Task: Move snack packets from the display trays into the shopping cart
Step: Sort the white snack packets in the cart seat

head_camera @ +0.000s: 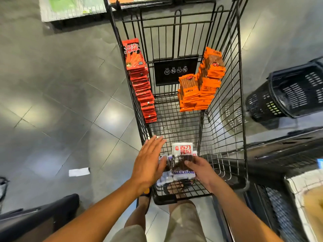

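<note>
A black wire shopping cart (pixel 225 95) stands in front of me. Inside it, a tall stack of red snack packets (pixel 141 82) leans on the left wall and a pile of orange snack packets (pixel 201 84) sits on the right. Both hands are inside the near end of the cart on a bundle of white snack packets (pixel 181 151) with dark contents. My left hand (pixel 150 161) presses flat against the bundle's left side, fingers straight. My right hand (pixel 201 170) grips the bundle from the right, fingers curled over its top.
A black plastic basket (pixel 290 95) lies on the floor at the right. Dark shelving with a display tray (pixel 304 198) is at the lower right. More trays (pixel 70 7) sit at the top left. A white scrap of paper (pixel 79 172) lies on the grey tiled floor.
</note>
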A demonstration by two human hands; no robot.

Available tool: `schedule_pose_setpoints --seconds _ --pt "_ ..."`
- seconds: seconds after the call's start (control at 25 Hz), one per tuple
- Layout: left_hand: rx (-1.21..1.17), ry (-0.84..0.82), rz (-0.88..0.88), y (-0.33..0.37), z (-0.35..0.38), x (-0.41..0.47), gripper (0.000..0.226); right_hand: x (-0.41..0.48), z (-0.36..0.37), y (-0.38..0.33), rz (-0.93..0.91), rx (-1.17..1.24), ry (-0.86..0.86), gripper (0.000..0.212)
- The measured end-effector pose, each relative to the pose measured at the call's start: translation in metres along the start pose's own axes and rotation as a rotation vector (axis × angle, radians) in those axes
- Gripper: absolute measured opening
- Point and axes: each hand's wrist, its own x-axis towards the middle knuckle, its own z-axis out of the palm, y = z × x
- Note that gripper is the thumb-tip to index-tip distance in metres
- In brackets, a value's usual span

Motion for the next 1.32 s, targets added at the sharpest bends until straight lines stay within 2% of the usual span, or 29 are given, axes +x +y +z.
schedule_pose_setpoints --seconds 0.08,0.12,0.2,0.32,0.4,0.48,0.52,0.6,0.76,0.88,1.12,1.2,1.32 --pt "-0.602 -0.101 -0.338 0.027 -0.008 0.002 0.066 -0.022 0.003 -0.017 -0.041 0.129 -0.115 0.028" --pt "-0.818 -0.161 -0.461 0.037 -0.012 0.005 0.065 -0.03 0.008 -0.025 -0.063 0.181 -0.175 0.029" --pt "-0.961 -0.229 -0.553 0.04 -0.013 0.01 0.048 -0.037 0.016 -0.033 -0.093 0.2 -0.253 0.031" --pt "-0.914 -0.121 -0.556 0.027 -0.013 0.01 0.031 -0.021 0.013 -0.031 -0.071 0.14 -0.245 0.03" --pt "-0.851 -0.037 -0.547 0.016 -0.012 0.01 0.03 0.016 -0.003 -0.007 -0.004 0.033 -0.031 0.03" --pt "-0.869 -0.013 -0.528 0.006 -0.012 0.008 0.034 0.056 -0.024 0.025 0.091 -0.219 0.205 0.032" --pt "-0.874 -0.022 -0.524 0.003 -0.011 0.007 0.038 0.074 -0.03 0.041 0.133 -0.375 0.267 0.032" --pt "-0.873 -0.043 -0.531 -0.004 -0.008 0.004 0.043 0.097 -0.034 0.064 0.185 -0.606 0.262 0.029" --pt "-0.923 -0.038 -0.534 -0.009 -0.007 0.003 0.04 0.11 -0.03 0.07 0.141 -0.701 0.315 0.015" --pt "-0.923 -0.048 -0.535 -0.007 -0.006 0.004 0.044 0.113 -0.03 0.076 0.173 -0.668 0.285 0.021" --pt "-0.944 -0.053 -0.531 -0.009 -0.005 0.004 0.048 0.113 -0.027 0.072 0.206 -0.775 0.354 0.054" --pt "-0.964 -0.06 -0.537 -0.009 -0.003 0.004 0.043 0.113 -0.028 0.072 0.223 -0.832 0.374 0.05" --pt "-0.967 -0.069 -0.544 -0.008 -0.004 0.002 0.038 0.113 -0.031 0.07 0.236 -0.796 0.406 0.032"
